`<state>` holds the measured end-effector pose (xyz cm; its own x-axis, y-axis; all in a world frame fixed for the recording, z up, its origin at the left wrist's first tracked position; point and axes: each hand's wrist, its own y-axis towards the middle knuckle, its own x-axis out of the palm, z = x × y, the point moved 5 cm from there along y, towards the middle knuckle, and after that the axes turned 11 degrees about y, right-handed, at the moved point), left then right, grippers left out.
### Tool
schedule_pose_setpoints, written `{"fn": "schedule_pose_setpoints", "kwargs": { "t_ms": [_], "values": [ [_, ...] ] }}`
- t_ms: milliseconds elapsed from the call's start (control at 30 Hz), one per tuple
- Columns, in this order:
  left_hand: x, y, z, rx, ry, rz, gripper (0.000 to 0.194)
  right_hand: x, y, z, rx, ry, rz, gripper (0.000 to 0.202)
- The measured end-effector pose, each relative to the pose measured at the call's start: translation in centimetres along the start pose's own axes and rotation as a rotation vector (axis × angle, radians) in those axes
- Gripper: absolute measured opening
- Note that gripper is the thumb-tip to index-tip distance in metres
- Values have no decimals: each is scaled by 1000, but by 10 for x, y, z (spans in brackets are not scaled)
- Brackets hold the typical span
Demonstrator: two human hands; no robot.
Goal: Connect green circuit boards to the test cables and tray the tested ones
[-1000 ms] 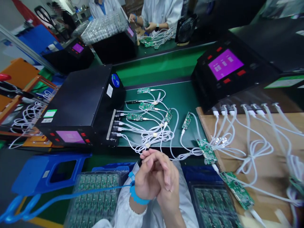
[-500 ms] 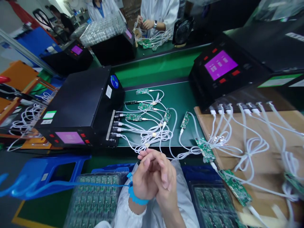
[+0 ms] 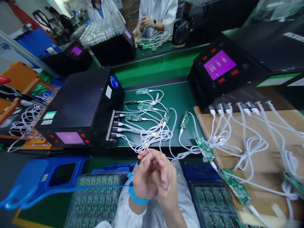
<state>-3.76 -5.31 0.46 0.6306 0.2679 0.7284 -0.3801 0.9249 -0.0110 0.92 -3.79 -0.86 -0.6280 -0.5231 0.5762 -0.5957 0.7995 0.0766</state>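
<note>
My left hand (image 3: 144, 183), with a blue strap round its wrist, lies palm up at the lower middle. Its curled fingers close loosely over my right hand (image 3: 167, 193). From the other side my right hand clasps my left, its fingers mostly hidden behind it. A small dark object at the left edge of the hands is too small to name. Just beyond the fingertips lie bundled white cables (image 3: 154, 136). Green circuit boards, such as one at the centre (image 3: 133, 117) and one farther right (image 3: 184, 120), are joined to cables on the green mat (image 3: 181, 95).
Black boxes with pink screens stand at left (image 3: 71, 98) and right (image 3: 237, 69). Trays of boards lie low at left (image 3: 95, 199) and right (image 3: 213, 202). A blue stool (image 3: 42, 167) is at left. Across the bench, a person in a white coat (image 3: 159, 11) handles cables.
My hands keep the same clasp. The blue cord from my wrist hangs lower at left. Across the bench, the person's hands have shifted slightly. The view has moved a little.
</note>
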Motion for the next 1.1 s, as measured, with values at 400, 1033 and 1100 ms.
{"fn": "schedule_pose_setpoints", "kwargs": {
  "t_ms": [400,1033,1100],
  "values": [
    [-1,-1,-2,-13,-63,-20,37,-4,-4,15,106,91,103,26],
    [-7,-5,-3,-68,-5,1,36,-6,-6,16,52,93,109,39],
    [-7,-6,-2,-89,8,10,39,-6,-8,22,80,139,128,38]
  ]
}}
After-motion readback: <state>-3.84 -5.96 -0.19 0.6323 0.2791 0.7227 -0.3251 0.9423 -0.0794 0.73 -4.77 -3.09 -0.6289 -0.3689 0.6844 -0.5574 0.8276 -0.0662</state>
